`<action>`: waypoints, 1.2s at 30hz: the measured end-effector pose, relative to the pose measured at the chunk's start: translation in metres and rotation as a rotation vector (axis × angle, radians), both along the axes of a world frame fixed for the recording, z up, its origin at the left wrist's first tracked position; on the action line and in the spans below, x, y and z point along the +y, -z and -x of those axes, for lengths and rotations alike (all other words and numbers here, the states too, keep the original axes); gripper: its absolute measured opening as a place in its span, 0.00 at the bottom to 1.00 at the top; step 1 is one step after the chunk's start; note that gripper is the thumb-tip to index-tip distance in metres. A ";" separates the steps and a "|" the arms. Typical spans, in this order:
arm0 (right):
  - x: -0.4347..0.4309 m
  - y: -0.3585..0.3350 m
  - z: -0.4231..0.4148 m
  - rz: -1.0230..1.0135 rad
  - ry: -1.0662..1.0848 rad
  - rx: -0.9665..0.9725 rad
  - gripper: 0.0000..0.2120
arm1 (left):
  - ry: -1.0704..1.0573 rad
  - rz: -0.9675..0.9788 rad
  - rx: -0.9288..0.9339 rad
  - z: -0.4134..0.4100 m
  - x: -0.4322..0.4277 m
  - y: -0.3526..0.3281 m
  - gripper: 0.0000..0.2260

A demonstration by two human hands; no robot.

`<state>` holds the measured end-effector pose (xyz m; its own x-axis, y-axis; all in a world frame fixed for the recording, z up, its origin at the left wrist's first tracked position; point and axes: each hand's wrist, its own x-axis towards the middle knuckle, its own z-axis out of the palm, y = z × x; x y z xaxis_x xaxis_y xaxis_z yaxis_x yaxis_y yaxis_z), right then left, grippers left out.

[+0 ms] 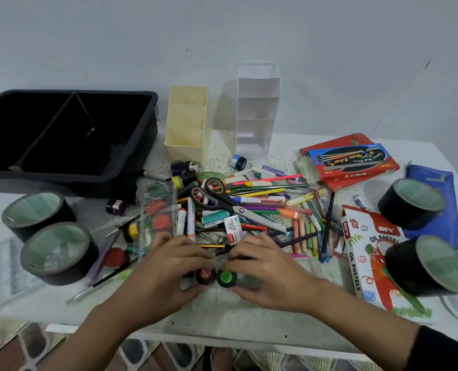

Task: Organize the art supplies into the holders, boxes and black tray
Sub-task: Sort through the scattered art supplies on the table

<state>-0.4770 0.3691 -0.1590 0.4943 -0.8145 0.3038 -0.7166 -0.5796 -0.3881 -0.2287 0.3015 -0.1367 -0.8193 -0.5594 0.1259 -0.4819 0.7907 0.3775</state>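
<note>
My left hand [166,266] grips a small paint pot with a red lid [205,275] at the table's front middle. Right beside it, my right hand [265,269] grips a pot with a green lid [226,278]. The two pots nearly touch. Behind my hands lies a heap of markers, crayons and pencils [270,207] with black-handled scissors [222,199] on top. The black tray [70,135] sits at the back left. A cream holder [187,124] and a white holder [257,108] stand at the back middle.
Several black round tins stand around: two at the left [56,250], two at the right [426,263]. An oil pastels box [367,253], a red watercolour box [348,159], a blue pouch [434,210] and a clear paint-pot pack [158,212] lie on the table. Brushes [107,279] lie front left.
</note>
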 end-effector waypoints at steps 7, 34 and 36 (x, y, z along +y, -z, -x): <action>0.001 0.007 -0.006 -0.009 -0.014 -0.036 0.06 | -0.046 0.001 0.025 -0.010 -0.001 0.004 0.14; -0.126 -0.048 -0.047 -0.016 0.202 -0.075 0.10 | -0.465 -0.018 -0.214 -0.076 -0.066 -0.037 0.19; -0.143 -0.041 -0.057 -0.022 0.219 -0.054 0.11 | -0.396 -0.018 -0.287 -0.073 -0.073 -0.038 0.18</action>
<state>-0.4199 0.2265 -0.1177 0.2887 -0.9072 0.3061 -0.8022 -0.4037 -0.4399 -0.1561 0.2281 -0.0989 -0.5432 -0.8352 -0.0865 -0.8311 0.5201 0.1972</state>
